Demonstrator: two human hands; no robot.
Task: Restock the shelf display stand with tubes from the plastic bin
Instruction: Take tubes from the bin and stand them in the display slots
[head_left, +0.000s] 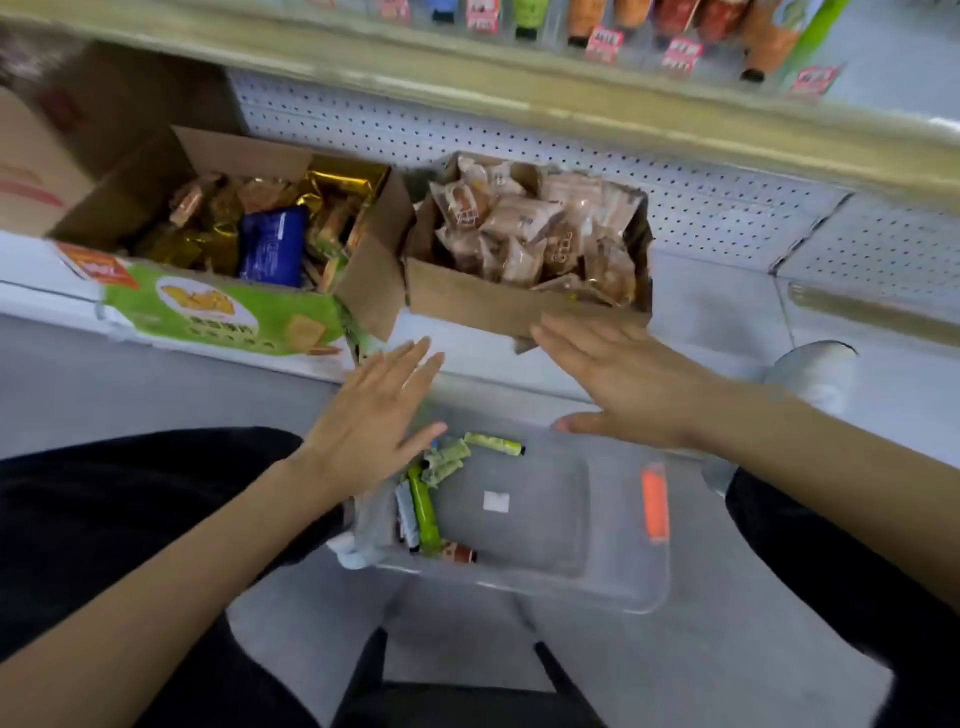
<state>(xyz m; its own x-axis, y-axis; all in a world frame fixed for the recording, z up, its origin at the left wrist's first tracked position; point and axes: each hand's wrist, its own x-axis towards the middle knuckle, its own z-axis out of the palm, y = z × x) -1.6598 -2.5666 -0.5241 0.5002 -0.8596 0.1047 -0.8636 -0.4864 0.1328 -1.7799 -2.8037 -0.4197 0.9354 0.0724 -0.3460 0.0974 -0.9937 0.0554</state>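
A clear plastic bin (613, 582) sits on the grey floor between my knees, with an orange latch (653, 503) on its right side. Several tubes (423, 512), green, white and brown, lie heaped in its left end. My left hand (371, 415) hovers over the bin's far left corner, fingers straight and spread, holding nothing. My right hand (626, 382) is stretched flat above the bin's far edge, palm down and empty. The display stand with upright tubes (675, 23) shows at the top, above the shelf edge.
Two open cardboard boxes stand on the low white shelf: one with mixed snack packs (249, 228) on the left, one with brown wrapped pastries (535, 228) beside it. A pegboard back panel (701, 208) rises behind. My shoe (813, 371) is at the right.
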